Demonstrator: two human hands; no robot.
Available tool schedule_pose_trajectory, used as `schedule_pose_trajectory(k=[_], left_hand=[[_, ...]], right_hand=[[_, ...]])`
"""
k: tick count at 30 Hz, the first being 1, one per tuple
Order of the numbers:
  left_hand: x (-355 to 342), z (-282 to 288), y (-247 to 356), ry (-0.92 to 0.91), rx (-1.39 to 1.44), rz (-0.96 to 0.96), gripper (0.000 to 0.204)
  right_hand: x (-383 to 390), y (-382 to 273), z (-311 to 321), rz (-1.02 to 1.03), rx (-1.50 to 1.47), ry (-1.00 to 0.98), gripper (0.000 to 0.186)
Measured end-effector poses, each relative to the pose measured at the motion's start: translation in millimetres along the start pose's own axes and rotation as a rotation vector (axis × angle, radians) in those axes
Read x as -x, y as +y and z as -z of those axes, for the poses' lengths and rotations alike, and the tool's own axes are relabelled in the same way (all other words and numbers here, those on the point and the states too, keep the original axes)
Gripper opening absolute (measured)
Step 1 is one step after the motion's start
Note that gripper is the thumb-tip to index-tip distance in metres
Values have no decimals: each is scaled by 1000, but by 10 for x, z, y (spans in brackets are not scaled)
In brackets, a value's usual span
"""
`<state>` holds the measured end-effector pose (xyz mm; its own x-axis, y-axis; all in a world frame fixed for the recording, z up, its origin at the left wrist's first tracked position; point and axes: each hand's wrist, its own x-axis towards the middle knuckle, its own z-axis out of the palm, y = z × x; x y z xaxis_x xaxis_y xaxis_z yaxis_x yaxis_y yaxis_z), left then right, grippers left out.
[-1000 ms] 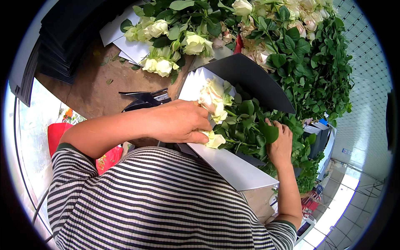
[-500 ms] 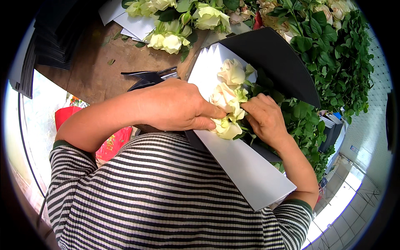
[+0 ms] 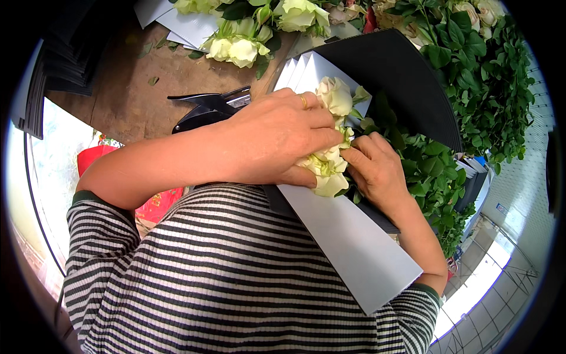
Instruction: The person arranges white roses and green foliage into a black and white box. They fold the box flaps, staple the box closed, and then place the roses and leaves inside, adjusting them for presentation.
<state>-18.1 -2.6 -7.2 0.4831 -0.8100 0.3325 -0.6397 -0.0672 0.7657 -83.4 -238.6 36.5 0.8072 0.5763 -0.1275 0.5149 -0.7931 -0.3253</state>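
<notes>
My left hand [image 3: 288, 138], a ring on one finger, curls over cream roses [image 3: 330, 171] lying in an open wrap of black board [image 3: 401, 71] and pleated white paper [image 3: 348, 230]. My right hand [image 3: 377, 171] is bent at the roses' right side, thumb and fingers closed among their stems; what it grips is hidden. Another rose head [image 3: 335, 94] shows above my left hand. A black hand tool [image 3: 197, 103] with metal parts lies just beyond my left forearm on the brown worktop [image 3: 112, 115].
Loose cream roses [image 3: 242, 47] and white sheets [image 3: 177, 26] lie at the back. Leafy rose bunches [image 3: 483, 94] bank up on the right. Stacked dark sheets [image 3: 65, 53] stand at the left edge, red bags [image 3: 94, 159] below them.
My right hand has moved leftward from the leafy stems to the rose heads. My left hand has shifted up and right over the flowers. The wrap's white flap sits lower and further right.
</notes>
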Motion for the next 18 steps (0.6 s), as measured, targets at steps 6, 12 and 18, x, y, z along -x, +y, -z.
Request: schedule_pose_trajectory(k=[6,12,18], left_hand=[[16,28,47,-56,-45,107,54],[74,103,90,-253,-102,238,56],[19,104,83,-159,-160,83,60]], right_hand=[[-264,106,195,-190,-224,288,25],[-162,195,-102,-152,-192,204,29],[-173,78,-98,-90,-64,215,30]])
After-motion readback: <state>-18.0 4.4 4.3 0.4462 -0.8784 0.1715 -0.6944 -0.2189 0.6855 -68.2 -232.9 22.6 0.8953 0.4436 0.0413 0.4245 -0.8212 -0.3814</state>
